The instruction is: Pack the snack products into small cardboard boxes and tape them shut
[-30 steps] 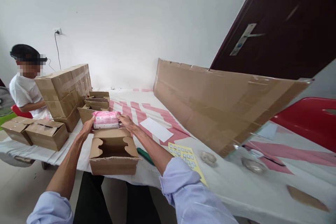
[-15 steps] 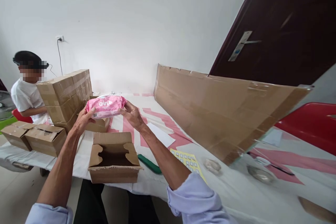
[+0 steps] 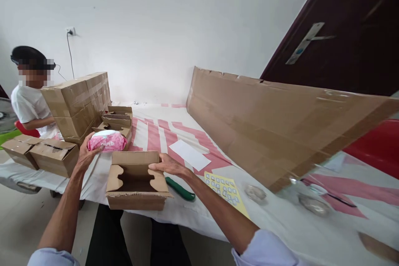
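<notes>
My left hand [image 3: 85, 151] grips the left end of a pink soft pack [image 3: 114, 141] with white lettering and a whitish top. The pack hangs above the table, behind and left of an open cardboard box [image 3: 137, 203]. At the box's back right corner, my right hand [image 3: 170, 165] has its thumb and fingers closed on the cardboard. The box stands at the table's near edge with its back flap [image 3: 134, 157] raised and notched side flaps inward. Its inside is dark, so its contents cannot be made out.
Closed boxes [image 3: 54, 156] and a stack of taped boxes [image 3: 76, 104] stand left, near a co-worker [image 3: 31, 104]. Open boxes [image 3: 116, 124] sit behind. A green tool [image 3: 181, 189], white paper [image 3: 190, 154], yellow sticker sheet [image 3: 224, 191], tape rolls [image 3: 255, 193] and a cardboard panel [image 3: 264, 129] are rightward.
My right hand has let go of the pink pack and come down to the box's back right corner. My left hand has carried the pack down and left.
</notes>
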